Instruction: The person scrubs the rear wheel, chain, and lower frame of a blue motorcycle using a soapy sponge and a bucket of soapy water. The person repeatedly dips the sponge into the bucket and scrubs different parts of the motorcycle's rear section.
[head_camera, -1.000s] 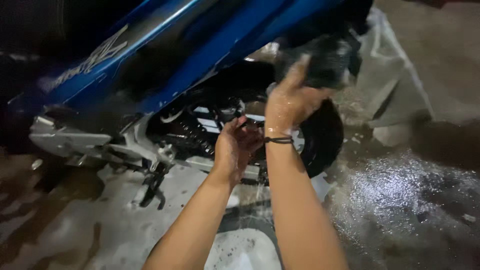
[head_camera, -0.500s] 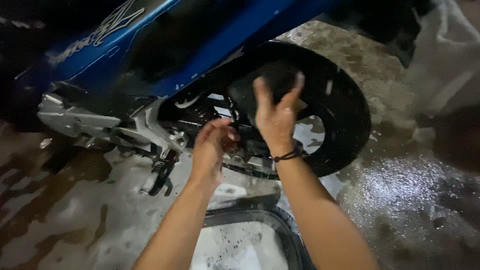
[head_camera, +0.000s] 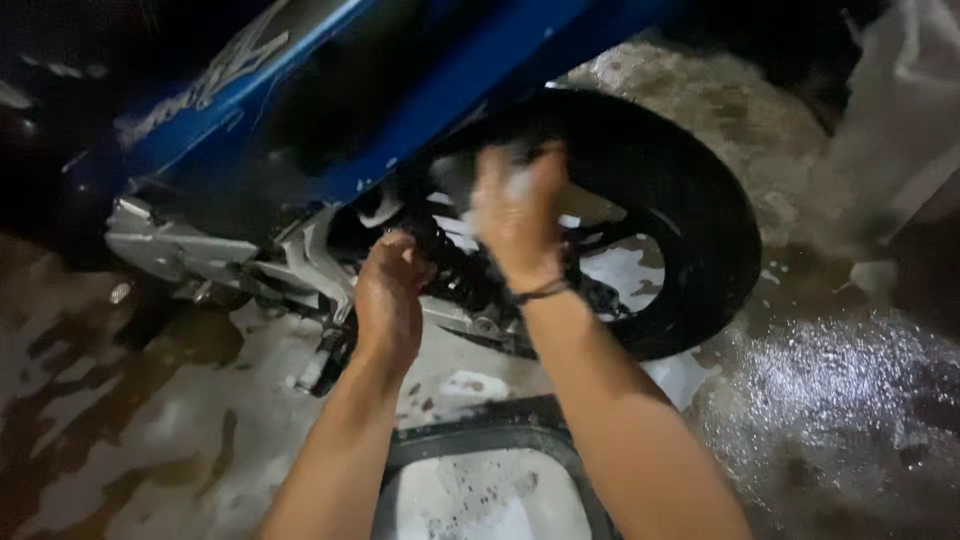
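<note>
The right hand (head_camera: 515, 215) is up at the rear wheel (head_camera: 690, 230) of the blue motorbike (head_camera: 420, 90). Its fingers are bent around a dark, soapy sponge (head_camera: 470, 175), pressing it on the middle of the wheel, just under the blue side panel. A dark band (head_camera: 540, 292) goes around that wrist. The left hand (head_camera: 388, 295) is lower and curled almost into a fist by the black spring (head_camera: 455, 272) beside the wheel. I cannot tell if it holds anything.

I count two hands, one sponge, one wheel and one bucket (head_camera: 480, 480). The bucket sits near the person, right under the arms, full of white foam. The floor (head_camera: 840, 400) is wet and soapy.

Half a second ago the right hand had its fingers spread higher on the tyre. Now they are bent more, and the hands are closer together.
</note>
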